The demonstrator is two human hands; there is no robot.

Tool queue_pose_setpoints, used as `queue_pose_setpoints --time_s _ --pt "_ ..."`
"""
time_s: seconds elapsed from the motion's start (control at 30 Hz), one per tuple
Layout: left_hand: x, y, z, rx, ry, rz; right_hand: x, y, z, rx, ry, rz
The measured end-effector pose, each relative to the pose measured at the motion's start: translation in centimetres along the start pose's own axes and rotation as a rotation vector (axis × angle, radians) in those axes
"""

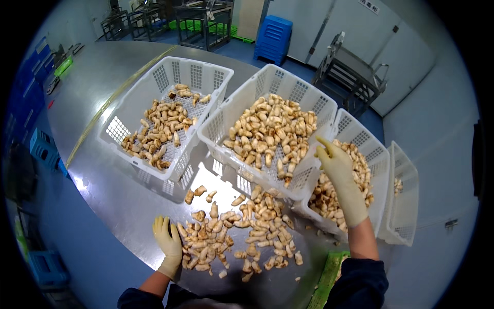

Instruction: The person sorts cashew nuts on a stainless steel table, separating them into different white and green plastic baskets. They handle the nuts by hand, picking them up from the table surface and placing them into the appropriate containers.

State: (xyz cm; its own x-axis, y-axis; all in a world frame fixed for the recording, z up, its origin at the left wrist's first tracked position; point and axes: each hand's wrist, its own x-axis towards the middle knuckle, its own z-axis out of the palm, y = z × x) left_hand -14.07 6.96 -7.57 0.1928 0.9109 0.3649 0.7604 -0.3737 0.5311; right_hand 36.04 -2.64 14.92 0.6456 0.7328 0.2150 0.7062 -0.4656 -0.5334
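Observation:
Whole mushrooms point(208, 243) with pale stems and brownish caps lie spread over the steel table before me. My left hand point(168, 240), in a cream rubber glove, rests at the left edge of this heap with its fingers a little apart and no mushroom visible in it. My gloved right hand point(332, 156) is over the rims between the middle white plastic crate point(247, 172) and the crate to its right point(380, 185); its fingers are partly spread, nothing seen between them. Mushrooms fill much of both crates. The left white crate point(135, 162) holds a looser scatter of mushrooms.
Another white crate point(409, 216) with a few pieces stands at the far right. A green plastic crate point(322, 286) is at the near right edge. A yellowish strip point(115, 94) crosses the table's left side. Blue stacked stools point(273, 38) and metal stands are beyond.

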Motion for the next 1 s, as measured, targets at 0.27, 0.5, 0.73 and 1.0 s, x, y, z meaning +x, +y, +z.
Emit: queue_pose_setpoints --time_s 0.27,0.5,0.73,1.0 --pt "0.5 1.3 -0.9 0.017 -0.065 -0.064 17.7 7.7 11.9 -0.527 -0.105 0.014" --pt "0.6 1.2 -1.0 0.037 -0.091 -0.102 21.5 11.0 18.3 -0.692 -0.38 0.026" --pt "0.7 1.5 -1.1 0.032 -0.083 -0.087 18.2 5.6 12.2 0.499 -0.348 0.213" --pt "0.7 1.3 -1.1 -0.011 -0.005 -0.024 4.6 -3.1 3.7 0.928 -0.375 0.175"
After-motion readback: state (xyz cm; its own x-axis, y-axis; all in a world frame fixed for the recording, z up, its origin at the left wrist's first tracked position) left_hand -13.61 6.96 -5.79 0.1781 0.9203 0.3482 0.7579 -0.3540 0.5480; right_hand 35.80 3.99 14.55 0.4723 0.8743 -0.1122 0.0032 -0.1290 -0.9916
